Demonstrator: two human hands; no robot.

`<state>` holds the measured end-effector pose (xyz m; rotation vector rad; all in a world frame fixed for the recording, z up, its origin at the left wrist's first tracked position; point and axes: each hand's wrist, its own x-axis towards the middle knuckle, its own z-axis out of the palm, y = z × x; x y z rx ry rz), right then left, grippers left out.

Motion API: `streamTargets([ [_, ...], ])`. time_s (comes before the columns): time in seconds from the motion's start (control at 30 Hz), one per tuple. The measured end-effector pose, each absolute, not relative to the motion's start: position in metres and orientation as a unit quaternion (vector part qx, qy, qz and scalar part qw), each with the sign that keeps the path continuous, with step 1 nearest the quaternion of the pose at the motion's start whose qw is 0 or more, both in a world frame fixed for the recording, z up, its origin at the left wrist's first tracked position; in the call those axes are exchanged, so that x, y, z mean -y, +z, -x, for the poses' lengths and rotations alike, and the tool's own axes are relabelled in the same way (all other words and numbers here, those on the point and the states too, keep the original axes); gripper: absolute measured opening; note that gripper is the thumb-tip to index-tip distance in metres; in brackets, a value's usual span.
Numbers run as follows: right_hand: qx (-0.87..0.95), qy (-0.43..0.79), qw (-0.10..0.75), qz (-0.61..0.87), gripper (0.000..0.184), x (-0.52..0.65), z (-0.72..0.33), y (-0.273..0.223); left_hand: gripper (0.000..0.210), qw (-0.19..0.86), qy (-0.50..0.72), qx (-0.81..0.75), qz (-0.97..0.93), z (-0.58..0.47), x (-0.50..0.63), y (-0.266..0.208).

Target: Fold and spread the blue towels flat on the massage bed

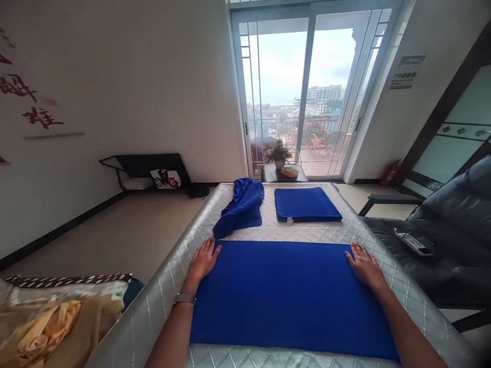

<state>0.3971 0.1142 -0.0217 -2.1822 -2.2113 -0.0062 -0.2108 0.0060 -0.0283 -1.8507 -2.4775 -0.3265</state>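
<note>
In the head view, we see the left hand (203, 258) and right hand (364, 263) well apart, palms down, fingers extended, at the 2 far corners of a smooth blue cloth (291, 296). Just beyond the left hand we see 1 crumpled cloth (243, 204); ahead, nearer the right, 1 folded cloth (307, 203). All 3 lie on a quilted mattress (395, 263).

On the mattress (268, 233), the flat cloth (291, 299) is partly hidden by hands (203, 259); the tag (289, 221) cannot be read. Right of the mattress, the chair (456, 209) is cut off.
</note>
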Motion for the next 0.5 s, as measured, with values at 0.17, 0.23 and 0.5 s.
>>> streamTargets([
  [0.17,0.700,-0.016,-0.001,0.714,0.068,-0.112,-0.393,-0.015,0.070,0.013,-0.111,0.794,0.597,0.206,-0.008,-0.028],
  [0.23,0.696,-0.053,0.007,0.716,0.063,-0.108,-0.383,-0.008,0.070,0.015,-0.116,0.792,0.599,0.206,-0.008,-0.028],
  [0.5,0.834,-0.015,0.051,0.549,0.061,-0.065,-0.230,0.024,0.069,0.010,-0.113,0.791,0.601,0.204,-0.006,-0.023],
])
